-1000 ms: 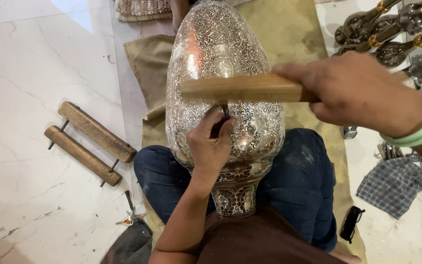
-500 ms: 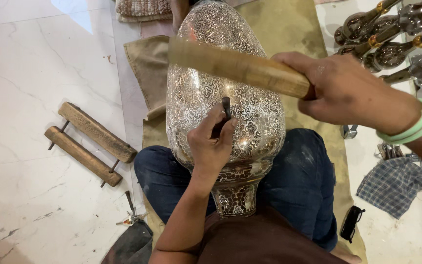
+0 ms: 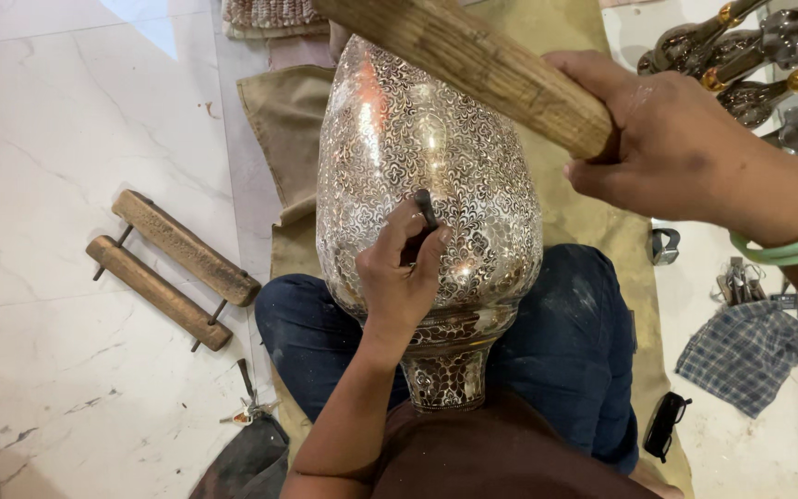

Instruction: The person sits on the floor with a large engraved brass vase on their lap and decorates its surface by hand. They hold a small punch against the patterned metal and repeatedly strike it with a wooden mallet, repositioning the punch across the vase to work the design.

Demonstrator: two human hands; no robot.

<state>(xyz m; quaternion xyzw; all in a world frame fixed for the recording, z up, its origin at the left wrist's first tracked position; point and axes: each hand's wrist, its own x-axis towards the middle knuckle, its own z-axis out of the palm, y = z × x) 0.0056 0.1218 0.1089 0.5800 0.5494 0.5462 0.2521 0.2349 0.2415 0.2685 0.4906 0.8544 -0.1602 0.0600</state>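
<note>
I judge the metal vase [image 3: 436,185] heavy, stiff and slick across my lap: my left hand [image 3: 399,277] pinches a small chisel [image 3: 425,211] against it, my right hand [image 3: 685,148] grips the wooden mallet [image 3: 473,65] above it.

Marble floor [image 3: 66,111] w/ tan cloth [image 3: 279,120].

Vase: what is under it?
The vase lies across the person's jeans-clad legs, on a tan cloth spread over the floor. What lies directly beneath its body is hidden.
</note>
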